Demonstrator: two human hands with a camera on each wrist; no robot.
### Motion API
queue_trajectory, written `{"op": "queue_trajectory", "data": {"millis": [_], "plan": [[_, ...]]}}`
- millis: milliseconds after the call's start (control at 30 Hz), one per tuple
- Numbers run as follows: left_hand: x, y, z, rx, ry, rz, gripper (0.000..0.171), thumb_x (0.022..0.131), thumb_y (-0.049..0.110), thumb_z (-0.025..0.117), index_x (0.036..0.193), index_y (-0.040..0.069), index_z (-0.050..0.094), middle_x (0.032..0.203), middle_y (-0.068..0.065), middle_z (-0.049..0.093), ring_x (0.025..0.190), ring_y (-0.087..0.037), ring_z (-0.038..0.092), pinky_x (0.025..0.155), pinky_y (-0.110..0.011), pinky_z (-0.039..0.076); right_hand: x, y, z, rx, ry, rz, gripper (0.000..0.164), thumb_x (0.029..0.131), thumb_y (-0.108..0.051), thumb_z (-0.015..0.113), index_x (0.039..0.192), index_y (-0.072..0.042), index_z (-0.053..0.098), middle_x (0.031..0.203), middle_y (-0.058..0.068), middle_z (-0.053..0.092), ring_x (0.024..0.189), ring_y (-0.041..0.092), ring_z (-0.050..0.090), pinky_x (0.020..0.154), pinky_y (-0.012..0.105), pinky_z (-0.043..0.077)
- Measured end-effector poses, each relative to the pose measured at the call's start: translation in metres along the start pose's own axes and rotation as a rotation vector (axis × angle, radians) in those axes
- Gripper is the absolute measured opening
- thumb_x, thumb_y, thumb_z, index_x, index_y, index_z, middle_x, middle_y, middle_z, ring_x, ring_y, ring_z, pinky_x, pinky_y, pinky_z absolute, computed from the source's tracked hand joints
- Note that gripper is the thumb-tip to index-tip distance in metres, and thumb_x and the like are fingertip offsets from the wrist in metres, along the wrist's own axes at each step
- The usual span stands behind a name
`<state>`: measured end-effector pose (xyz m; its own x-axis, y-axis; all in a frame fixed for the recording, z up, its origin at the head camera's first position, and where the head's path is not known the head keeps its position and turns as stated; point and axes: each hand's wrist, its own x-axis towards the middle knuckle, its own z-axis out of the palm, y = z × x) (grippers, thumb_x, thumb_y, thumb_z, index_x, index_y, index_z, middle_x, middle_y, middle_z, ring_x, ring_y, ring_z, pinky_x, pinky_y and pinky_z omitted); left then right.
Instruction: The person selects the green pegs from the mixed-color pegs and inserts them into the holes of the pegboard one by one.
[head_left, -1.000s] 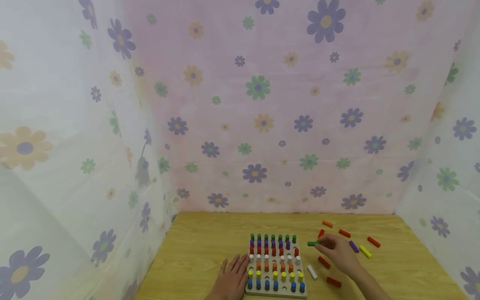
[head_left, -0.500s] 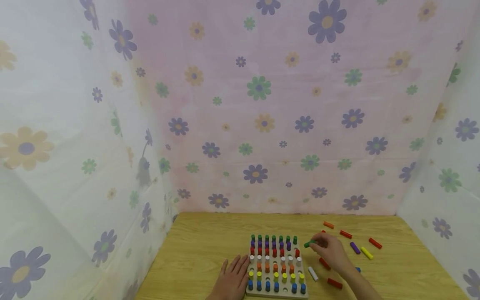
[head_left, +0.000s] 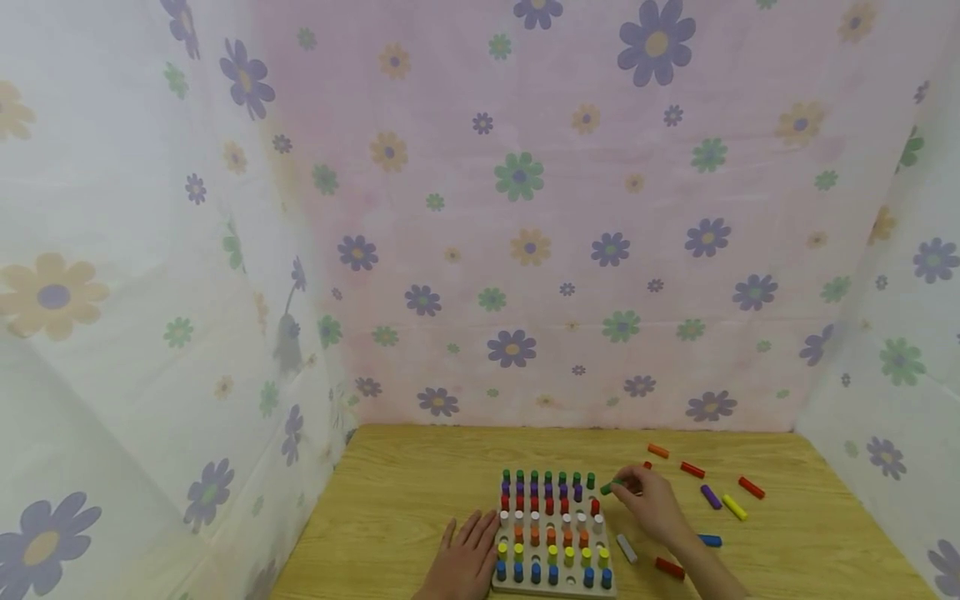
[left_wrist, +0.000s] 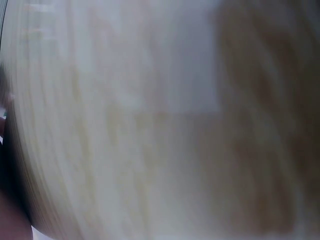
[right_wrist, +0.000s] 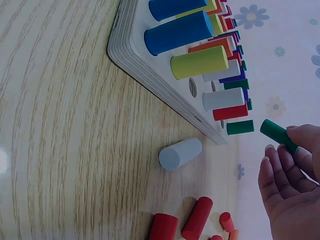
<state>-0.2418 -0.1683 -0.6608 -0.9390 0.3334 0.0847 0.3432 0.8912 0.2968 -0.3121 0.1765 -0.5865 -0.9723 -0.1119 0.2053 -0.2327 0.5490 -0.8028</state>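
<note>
A pegboard [head_left: 555, 590] stands on the table with rows of upright green, purple, red, white, orange, yellow and blue pegs; some holes are bare. My right hand [head_left: 651, 504] pinches a green peg [right_wrist: 274, 131] between thumb and fingers. That peg is tilted, just right of the board's far right corner, near the end of the green and purple rows. In the right wrist view it is apart from the standing pegs. My left hand [head_left: 467, 554] lies with straight fingers against the board's left edge. The left wrist view is a blur of pale and brown surface.
Loose pegs lie right of the board: a white peg [head_left: 627, 548], a blue peg [head_left: 709, 541], a purple peg [head_left: 711, 497], a yellow peg [head_left: 735, 507], an orange peg [head_left: 657, 451] and several red ones. Flowered sheets [head_left: 517, 250] enclose the table.
My right hand has moved left, bringing the green peg from level to tilted beside the board. A blue peg has come into sight beside the forearm. The left hand stays put.
</note>
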Motion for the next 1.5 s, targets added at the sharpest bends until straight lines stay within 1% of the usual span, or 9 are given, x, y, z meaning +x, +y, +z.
{"op": "queue_trajectory", "data": {"millis": [200,467,667,800,967,1167,1367,1500], "plan": [[-0.001,0.0,0.001,0.01,-0.016,-0.012,0.058,0.112,0.048,0.023,0.161,0.019,0.038,0.164,0.003,0.037,0.152,-0.026,0.033,0.119,-0.063,0.022,0.0,-0.003,0.005,-0.004,-0.007,0.001,0.006,0.095,-0.005,0.071,0.099,-0.001,0.07,0.086,0.001,0.065,0.079,0.013,0.061,0.068,0.023,0.053],[-0.001,-0.001,0.001,0.011,-0.012,-0.007,0.058,0.112,0.048,0.023,0.161,0.019,0.038,0.164,0.004,0.036,0.152,-0.026,0.033,0.118,-0.064,0.023,0.006,0.0,0.015,-0.012,-0.007,0.033,0.003,0.094,-0.002,0.071,0.097,-0.001,0.07,0.083,0.001,0.063,0.076,0.014,0.058,0.064,0.023,0.051],[0.0,-0.003,0.004,-0.004,0.004,0.01,0.059,0.112,0.048,0.022,0.161,0.018,0.038,0.165,0.003,0.036,0.152,-0.026,0.033,0.117,-0.066,0.023,0.008,0.0,0.02,-0.015,-0.028,0.053,0.003,0.094,-0.001,0.071,0.096,-0.001,0.069,0.082,0.002,0.062,0.075,0.015,0.056,0.061,0.024,0.048],[0.001,-0.006,0.008,0.001,0.016,0.015,0.059,0.113,0.048,0.02,0.161,0.019,0.038,0.165,0.003,0.035,0.152,-0.027,0.033,0.117,-0.065,0.023,0.008,-0.001,0.022,-0.021,-0.045,0.057,0.003,0.095,-0.002,0.07,0.098,-0.001,0.07,0.083,0.001,0.062,0.075,0.015,0.055,0.061,0.025,0.048],[0.001,-0.005,0.009,0.011,0.013,0.008,0.059,0.112,0.049,0.019,0.161,0.02,0.037,0.166,0.005,0.033,0.152,-0.025,0.031,0.119,-0.063,0.021,0.007,-0.001,0.024,-0.024,-0.044,0.048,0.004,0.094,-0.002,0.07,0.098,-0.001,0.07,0.082,0.001,0.062,0.074,0.016,0.055,0.061,0.026,0.047],[-0.001,-0.005,0.008,0.007,0.036,0.028,0.058,0.113,0.047,0.02,0.161,0.02,0.037,0.165,0.004,0.035,0.151,-0.026,0.034,0.117,-0.064,0.024,0.007,0.003,0.028,-0.047,-0.041,0.044,0.003,0.093,-0.003,0.073,0.096,-0.003,0.071,0.08,0.0,0.062,0.072,0.015,0.055,0.061,0.028,0.047],[0.0,-0.004,0.007,0.004,0.021,0.016,0.059,0.113,0.049,0.019,0.161,0.02,0.037,0.166,0.005,0.034,0.152,-0.025,0.032,0.118,-0.063,0.023,0.01,0.007,0.031,-0.062,-0.05,0.073,0.003,0.093,-0.003,0.073,0.094,-0.005,0.071,0.081,0.0,0.063,0.073,0.015,0.056,0.062,0.028,0.048],[0.001,-0.004,0.006,0.007,0.026,0.022,0.059,0.113,0.048,0.019,0.161,0.02,0.037,0.165,0.004,0.035,0.151,-0.026,0.033,0.117,-0.064,0.023,0.011,0.007,0.031,-0.051,-0.054,0.083,0.003,0.093,-0.003,0.073,0.094,-0.005,0.071,0.081,0.0,0.062,0.074,0.015,0.056,0.062,0.028,0.048]]}}
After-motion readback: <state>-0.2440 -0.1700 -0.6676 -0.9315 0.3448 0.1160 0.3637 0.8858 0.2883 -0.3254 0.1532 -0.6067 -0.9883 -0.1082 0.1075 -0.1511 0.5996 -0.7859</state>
